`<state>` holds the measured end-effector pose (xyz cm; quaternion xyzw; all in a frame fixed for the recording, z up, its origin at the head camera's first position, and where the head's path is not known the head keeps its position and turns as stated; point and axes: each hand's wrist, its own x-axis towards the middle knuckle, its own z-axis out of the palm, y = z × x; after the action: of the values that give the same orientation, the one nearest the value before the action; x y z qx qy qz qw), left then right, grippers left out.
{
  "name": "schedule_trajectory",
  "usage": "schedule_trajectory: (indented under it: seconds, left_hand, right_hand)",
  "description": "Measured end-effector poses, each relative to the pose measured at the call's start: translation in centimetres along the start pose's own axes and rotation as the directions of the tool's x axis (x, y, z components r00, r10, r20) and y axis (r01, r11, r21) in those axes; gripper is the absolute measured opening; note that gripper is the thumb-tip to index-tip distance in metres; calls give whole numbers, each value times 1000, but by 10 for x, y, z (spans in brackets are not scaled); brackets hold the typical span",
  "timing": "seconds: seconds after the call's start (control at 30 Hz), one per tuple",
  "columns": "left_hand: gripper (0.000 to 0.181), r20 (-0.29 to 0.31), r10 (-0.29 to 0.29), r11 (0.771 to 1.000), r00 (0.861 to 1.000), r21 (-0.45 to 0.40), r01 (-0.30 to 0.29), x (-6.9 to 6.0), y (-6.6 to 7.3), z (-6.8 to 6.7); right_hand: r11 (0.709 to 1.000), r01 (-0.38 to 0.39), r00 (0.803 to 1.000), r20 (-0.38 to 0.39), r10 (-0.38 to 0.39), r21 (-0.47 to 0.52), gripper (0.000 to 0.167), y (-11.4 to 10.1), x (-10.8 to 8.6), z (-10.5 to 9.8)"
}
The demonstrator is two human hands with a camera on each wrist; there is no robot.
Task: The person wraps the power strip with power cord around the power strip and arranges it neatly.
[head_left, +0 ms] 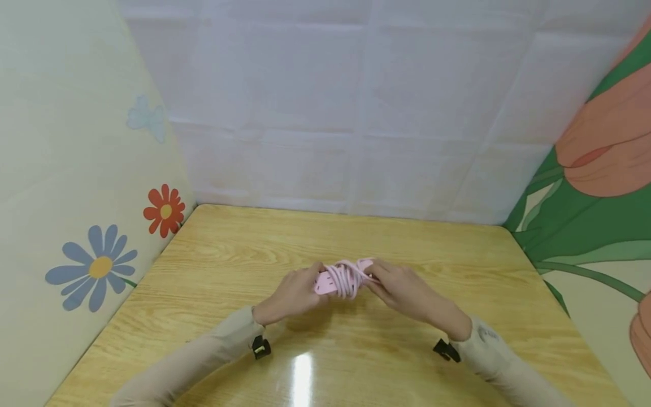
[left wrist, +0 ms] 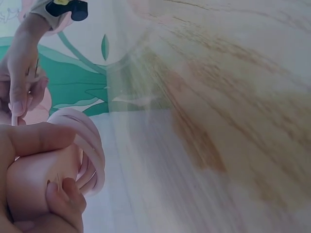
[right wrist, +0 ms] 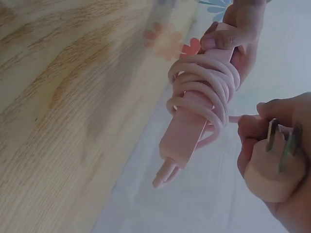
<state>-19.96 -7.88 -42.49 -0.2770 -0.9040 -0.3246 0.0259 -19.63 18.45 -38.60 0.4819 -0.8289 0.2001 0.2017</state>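
A pink power strip (head_left: 324, 284) is held above the table, with its pink cord (right wrist: 204, 80) wound around its middle in several loops. My left hand (head_left: 295, 291) grips one end of the strip, thumb on one side and fingers curled on the other. In the right wrist view, my right hand (right wrist: 296, 114) pinches the cord close to its plug (right wrist: 274, 170). That plug lies against the hand with its metal prongs showing. From the loops, a short stretch of cord runs to the right fingers. The strip's free end points away from the left hand.
Beneath both hands lies a wood-grain table (head_left: 244, 243). A white sheet (head_left: 325, 113) hangs behind it. Flower-printed panels stand at the left (head_left: 51, 169) and right (head_left: 585, 226) sides. Black wrist mounts (head_left: 261, 347) hang under the sleeves.
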Motion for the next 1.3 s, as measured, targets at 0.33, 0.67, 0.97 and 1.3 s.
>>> schedule_trajectory:
  seconds: [0.33, 0.67, 0.97, 1.3]
  left_hand:
    - [42, -23, -44, 998, 999, -36, 43, 3, 0, -1]
    - [45, -37, -101, 991, 994, -96, 97, 3, 2, -2]
    - [47, -56, -89, 988, 994, -129, 81, 4, 7, -5]
    - [45, -61, -70, 985, 996, -160, 59, 0, 12, -5]
  right_hand:
    - [999, 33, 999, 32, -35, 37, 40, -2, -13, 1]
    - [998, 4, 990, 142, -14, 67, 49, -4, -18, 0]
    - [986, -66, 982, 186, 37, 153, 14, -3, -17, -1]
    - [999, 51, 998, -21, -51, -15, 21, 8, -22, 15]
